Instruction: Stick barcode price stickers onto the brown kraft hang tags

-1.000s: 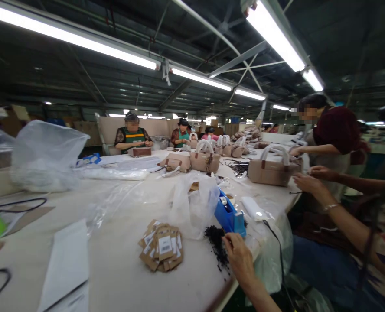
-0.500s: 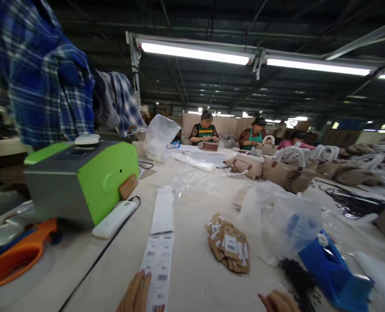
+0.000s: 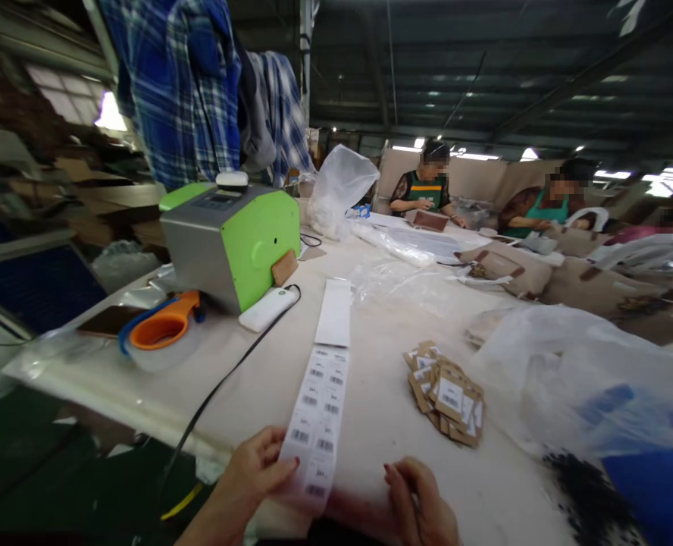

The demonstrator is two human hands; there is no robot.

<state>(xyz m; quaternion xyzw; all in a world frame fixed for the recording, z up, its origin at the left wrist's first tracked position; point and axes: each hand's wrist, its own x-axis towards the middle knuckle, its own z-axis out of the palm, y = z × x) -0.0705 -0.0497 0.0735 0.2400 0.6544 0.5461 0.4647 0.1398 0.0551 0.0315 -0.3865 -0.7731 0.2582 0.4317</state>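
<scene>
My left hand [image 3: 262,470] is closed at the left edge of a strip of barcode labels [image 3: 314,417], thumb on top, near the table's front edge. The strip runs away from me, its far part plain white. To the right of the strip my right hand [image 3: 421,500] has its fingers curled in, thumb and forefinger close together. Whatever may be between them is too small to make out. Beyond that hand lies a loose pile of brown card tags [image 3: 450,394], several bearing white barcode stickers.
At left stand a green-and-grey machine [image 3: 228,243], a white power bank [image 3: 268,309] with a black cable, and an orange tape dispenser [image 3: 166,330]. Clear plastic bags [image 3: 569,364], black bits [image 3: 590,493] and beige handbags [image 3: 592,288] are at right. Two co-workers [image 3: 427,186] sit across the table.
The view has swung left and down, showing more of both hands and the table's front edge. My left hand now grips the near part of the label strip, where its fingers rested before.
</scene>
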